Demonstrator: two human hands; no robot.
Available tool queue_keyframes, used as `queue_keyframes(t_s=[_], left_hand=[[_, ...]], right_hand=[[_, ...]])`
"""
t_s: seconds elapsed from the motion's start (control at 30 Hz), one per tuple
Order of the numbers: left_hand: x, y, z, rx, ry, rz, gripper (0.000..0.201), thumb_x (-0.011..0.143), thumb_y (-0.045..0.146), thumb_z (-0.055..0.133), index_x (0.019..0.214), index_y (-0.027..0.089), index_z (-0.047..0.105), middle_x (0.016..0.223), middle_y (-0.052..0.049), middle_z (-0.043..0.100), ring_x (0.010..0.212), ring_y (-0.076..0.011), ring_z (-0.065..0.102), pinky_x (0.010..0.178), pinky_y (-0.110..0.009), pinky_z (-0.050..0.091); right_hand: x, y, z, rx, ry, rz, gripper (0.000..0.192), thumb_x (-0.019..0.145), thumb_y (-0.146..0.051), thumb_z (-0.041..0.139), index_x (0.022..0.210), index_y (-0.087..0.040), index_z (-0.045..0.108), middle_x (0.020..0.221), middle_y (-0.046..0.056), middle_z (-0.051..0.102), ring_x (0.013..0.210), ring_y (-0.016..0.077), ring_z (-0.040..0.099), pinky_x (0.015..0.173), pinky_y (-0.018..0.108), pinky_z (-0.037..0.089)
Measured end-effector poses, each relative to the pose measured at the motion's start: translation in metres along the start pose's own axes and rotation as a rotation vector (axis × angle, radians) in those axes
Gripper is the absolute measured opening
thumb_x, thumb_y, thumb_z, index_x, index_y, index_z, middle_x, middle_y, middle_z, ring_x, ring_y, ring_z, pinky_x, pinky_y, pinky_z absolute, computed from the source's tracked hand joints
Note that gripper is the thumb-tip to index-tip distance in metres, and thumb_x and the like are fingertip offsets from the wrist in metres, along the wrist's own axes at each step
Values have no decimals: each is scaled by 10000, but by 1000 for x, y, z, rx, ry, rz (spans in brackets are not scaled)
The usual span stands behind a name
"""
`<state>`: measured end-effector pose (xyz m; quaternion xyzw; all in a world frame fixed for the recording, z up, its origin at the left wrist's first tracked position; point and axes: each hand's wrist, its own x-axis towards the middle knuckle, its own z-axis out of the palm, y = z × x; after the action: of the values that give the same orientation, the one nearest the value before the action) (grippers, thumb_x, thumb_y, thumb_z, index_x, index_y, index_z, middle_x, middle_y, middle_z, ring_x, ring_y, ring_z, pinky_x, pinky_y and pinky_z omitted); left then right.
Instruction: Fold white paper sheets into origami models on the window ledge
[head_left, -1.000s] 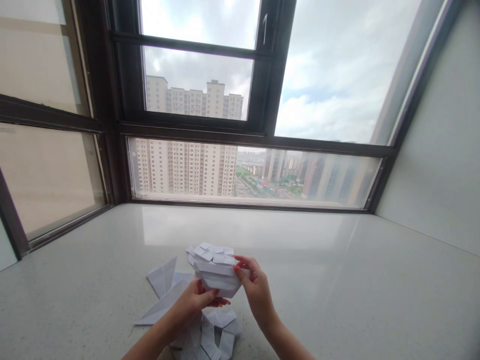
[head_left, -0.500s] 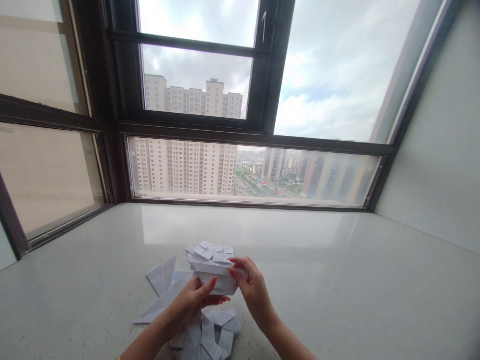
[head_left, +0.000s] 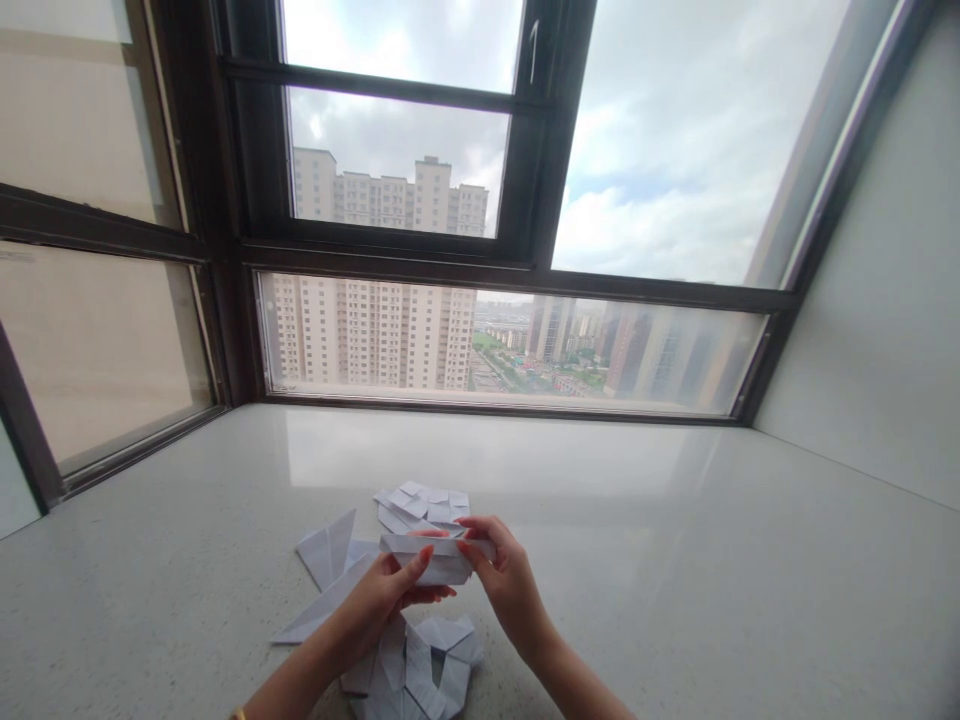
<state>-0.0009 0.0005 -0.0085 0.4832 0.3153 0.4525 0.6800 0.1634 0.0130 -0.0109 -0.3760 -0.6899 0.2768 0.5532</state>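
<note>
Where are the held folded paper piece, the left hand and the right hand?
folded paper piece (head_left: 435, 558), head view, front face.
left hand (head_left: 382, 598), head view, back of hand.
right hand (head_left: 510, 585), head view, back of hand.

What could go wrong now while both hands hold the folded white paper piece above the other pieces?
The folded paper piece is pinched only at its edges by the left hand and right hand; a tighter grip might crush its folds. If it slips, it would probably land on the loose folded pieces beneath and might scatter them across the smooth sill.
</note>
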Motion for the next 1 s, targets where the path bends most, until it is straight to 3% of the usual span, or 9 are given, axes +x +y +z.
queue_keyframes(t_s=[0.27, 0.4, 0.5, 0.63, 0.83, 1.0], left_hand=[[-2, 0, 2, 112, 59, 45, 483, 688, 452, 574, 1052, 138, 528, 834, -74, 673, 679, -195, 635, 673, -315, 457], [-2, -1, 4, 182, 115, 64, 486, 690, 482, 551, 1033, 138, 542, 789, -67, 675, 660, -199, 637, 636, -302, 451], [-1, 0, 4, 210, 133, 75, 500, 678, 497, 552, 1029, 142, 544, 807, -73, 676, 657, -203, 638, 628, -299, 450], [1, 1, 1, 246, 140, 85, 498, 667, 509, 555, 1009, 146, 556, 760, -65, 681, 647, -205, 639, 617, -291, 451], [4, -3, -4, 283, 129, 89, 457, 677, 501, 547, 968, 151, 590, 784, -66, 680, 649, -205, 639, 641, -303, 459], [3, -5, -4, 291, 198, 98, 469, 650, 535, 551, 891, 139, 626, 787, -75, 681, 640, -210, 636, 653, -321, 462]], right_hand=[[0, -7, 0, -73, 18, -66, 172, 755, -192, 490, 888, -204, 598, 798, 34, 585, 739, 164, 551, 661, 259, 446], [0, -4, -2, -185, 106, -78, 162, 746, -224, 508, 884, -202, 591, 833, 49, 568, 785, 183, 523, 680, 286, 432], [1, 4, -2, -221, 193, -26, 280, 713, -286, 557, 978, -196, 550, 917, 74, 546, 808, 199, 503, 656, 303, 434], [1, 13, 1, -120, 249, 121, 460, 657, -372, 607, 1056, -172, 493, 926, 88, 542, 759, 195, 519, 591, 292, 447], [2, 14, 5, 260, 25, 289, 502, 653, -457, 593, 1040, -172, 450, 827, 69, 625, 697, 198, 589, 562, 285, 453], [5, 9, 3, 378, 35, 333, 490, 618, -446, 632, 989, -170, 469, 725, 39, 637, 631, 172, 581, 524, 258, 426]])
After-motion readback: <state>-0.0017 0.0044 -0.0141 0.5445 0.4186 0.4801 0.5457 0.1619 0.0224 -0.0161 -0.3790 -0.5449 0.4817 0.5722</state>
